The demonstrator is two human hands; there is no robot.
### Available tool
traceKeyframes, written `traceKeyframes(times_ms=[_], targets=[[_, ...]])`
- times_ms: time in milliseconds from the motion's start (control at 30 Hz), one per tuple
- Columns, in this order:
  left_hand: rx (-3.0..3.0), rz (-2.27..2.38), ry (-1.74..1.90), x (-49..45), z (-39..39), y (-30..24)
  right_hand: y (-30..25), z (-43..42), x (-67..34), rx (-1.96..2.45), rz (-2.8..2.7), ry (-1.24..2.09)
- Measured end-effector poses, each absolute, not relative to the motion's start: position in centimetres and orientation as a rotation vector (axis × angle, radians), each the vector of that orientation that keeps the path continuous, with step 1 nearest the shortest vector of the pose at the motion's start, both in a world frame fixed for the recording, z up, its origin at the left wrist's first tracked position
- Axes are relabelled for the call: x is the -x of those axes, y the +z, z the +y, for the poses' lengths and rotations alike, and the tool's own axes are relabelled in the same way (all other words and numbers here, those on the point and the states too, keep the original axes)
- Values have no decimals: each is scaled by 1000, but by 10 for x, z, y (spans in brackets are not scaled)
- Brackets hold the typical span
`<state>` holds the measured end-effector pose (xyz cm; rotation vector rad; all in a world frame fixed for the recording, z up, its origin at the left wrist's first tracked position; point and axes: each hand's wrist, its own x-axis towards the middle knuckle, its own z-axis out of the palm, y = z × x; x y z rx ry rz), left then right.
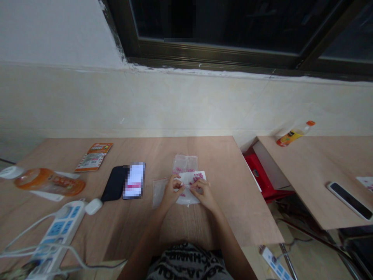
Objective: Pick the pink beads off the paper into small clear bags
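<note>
My left hand (173,190) and my right hand (203,193) face each other over a white sheet (185,177) on the table. Fingertips of both hands are pinched together, close to each other near the sheet's middle; whatever is between them is too small to make out. Small pink pieces (198,177) show on the sheet by the right hand, loose or printed, I cannot tell which. Behind the sheet lies a clear plastic bag (185,160) with pink bits at its lower part. Another clear bag (159,190) is flat beside my left hand.
Left on the wooden table (239,217) are a phone with a lit screen (134,181), a dark phone-like slab (115,182), an orange pouch (93,157), an orange drink bottle (49,181) and a power strip (60,233) with cables. A second table (305,167) holds another bottle (294,135).
</note>
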<state>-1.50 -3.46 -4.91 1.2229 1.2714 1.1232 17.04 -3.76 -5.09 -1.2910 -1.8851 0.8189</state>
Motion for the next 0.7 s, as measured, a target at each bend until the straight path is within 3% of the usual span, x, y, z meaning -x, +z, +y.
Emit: traceKeyframes(times_ms=[700], targets=[[-1202,1182,1039,5,-39,-39,-46,-38,-166,1231,-1874,835]])
